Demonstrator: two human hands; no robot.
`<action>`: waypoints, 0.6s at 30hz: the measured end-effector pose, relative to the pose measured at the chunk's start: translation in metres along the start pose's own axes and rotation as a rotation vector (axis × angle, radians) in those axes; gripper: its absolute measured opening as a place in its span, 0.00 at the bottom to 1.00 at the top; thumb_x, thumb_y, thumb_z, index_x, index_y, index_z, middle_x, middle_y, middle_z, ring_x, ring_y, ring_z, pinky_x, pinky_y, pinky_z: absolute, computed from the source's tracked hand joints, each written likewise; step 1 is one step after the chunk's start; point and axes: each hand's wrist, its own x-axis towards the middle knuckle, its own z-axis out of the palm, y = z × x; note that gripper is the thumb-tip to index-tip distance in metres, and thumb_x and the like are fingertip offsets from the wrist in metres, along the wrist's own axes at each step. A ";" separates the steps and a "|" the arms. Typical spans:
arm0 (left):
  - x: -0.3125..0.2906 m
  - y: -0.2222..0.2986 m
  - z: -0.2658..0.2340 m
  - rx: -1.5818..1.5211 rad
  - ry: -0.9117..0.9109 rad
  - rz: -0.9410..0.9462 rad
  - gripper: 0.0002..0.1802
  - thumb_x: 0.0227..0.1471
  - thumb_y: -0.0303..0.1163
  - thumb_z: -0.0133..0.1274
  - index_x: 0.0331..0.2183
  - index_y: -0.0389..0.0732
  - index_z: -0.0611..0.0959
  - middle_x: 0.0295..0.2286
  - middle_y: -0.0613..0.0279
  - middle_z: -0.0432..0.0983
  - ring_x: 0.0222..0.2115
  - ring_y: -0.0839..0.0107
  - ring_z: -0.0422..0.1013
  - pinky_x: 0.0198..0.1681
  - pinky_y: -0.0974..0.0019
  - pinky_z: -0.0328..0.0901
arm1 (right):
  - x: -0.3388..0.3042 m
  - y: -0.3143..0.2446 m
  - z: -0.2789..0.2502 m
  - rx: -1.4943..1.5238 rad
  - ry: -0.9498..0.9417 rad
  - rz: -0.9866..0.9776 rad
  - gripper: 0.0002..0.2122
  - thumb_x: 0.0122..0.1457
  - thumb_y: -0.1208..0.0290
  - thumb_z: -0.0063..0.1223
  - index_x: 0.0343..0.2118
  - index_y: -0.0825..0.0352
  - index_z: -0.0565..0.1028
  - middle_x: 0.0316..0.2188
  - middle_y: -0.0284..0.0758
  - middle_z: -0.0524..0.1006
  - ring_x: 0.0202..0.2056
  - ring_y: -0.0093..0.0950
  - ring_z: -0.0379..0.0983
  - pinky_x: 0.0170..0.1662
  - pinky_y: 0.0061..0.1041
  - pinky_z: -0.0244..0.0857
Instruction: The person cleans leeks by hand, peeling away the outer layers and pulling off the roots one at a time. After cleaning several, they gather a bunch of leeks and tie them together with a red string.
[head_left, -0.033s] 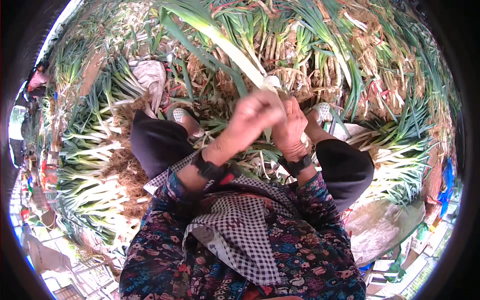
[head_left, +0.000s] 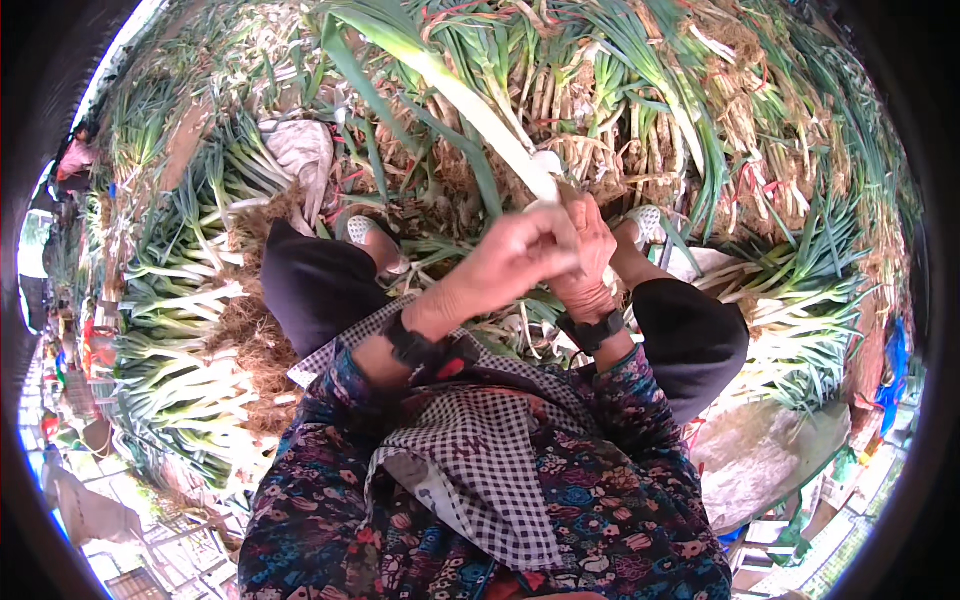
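Observation:
A long leek slants up and left from my hands, its white base nearest me and its green leaves at the far end. My right hand is closed around the base end, with its fingers folded upward. Just left of it and touching or nearly touching, my left hand has curled, pinched fingers, slightly smeared by motion. What the left fingers hold, if anything, is hidden. A pale peeled bit sticks out beside the leek's white base.
Rooted leeks lie in a row on my left, and more leeks lie on my right. Upright bundles tied with red string stand ahead. A pale sack is near my right knee; a whitish cloth lies beyond my left knee.
My left hand has shifted slightly toward me, uncovering a little more of the leek's white base. The leek has tilted very slightly; my right hand stays in place.

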 end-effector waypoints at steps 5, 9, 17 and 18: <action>0.028 -0.008 -0.064 0.449 0.711 0.178 0.19 0.48 0.28 0.60 0.39 0.33 0.70 0.30 0.58 0.73 0.30 0.74 0.73 0.31 0.71 0.70 | 0.002 0.001 -0.010 -0.089 0.026 -0.039 0.20 0.42 0.75 0.58 0.42 0.69 0.70 0.31 0.39 0.69 0.32 0.38 0.71 0.33 0.34 0.67; 0.056 -0.018 -0.066 0.147 0.747 0.064 0.20 0.44 0.29 0.65 0.33 0.34 0.69 0.23 0.64 0.71 0.20 0.80 0.66 0.23 0.74 0.64 | 0.010 -0.014 -0.010 -0.056 0.035 -0.102 0.21 0.44 0.77 0.56 0.45 0.67 0.69 0.33 0.40 0.70 0.33 0.38 0.71 0.35 0.34 0.67; 0.048 -0.031 -0.049 -0.060 0.954 0.135 0.11 0.44 0.24 0.63 0.24 0.37 0.74 0.20 0.68 0.72 0.19 0.82 0.66 0.22 0.76 0.63 | 0.004 -0.015 -0.004 -0.023 0.019 -0.058 0.19 0.44 0.77 0.57 0.42 0.68 0.70 0.30 0.42 0.72 0.33 0.41 0.72 0.34 0.36 0.67; 0.046 -0.031 -0.052 -0.059 0.956 0.135 0.11 0.44 0.24 0.63 0.24 0.37 0.74 0.20 0.68 0.72 0.19 0.82 0.66 0.22 0.76 0.63 | 0.003 -0.012 0.000 0.111 -0.047 -0.020 0.19 0.45 0.77 0.56 0.43 0.69 0.69 0.31 0.43 0.73 0.31 0.42 0.72 0.34 0.36 0.67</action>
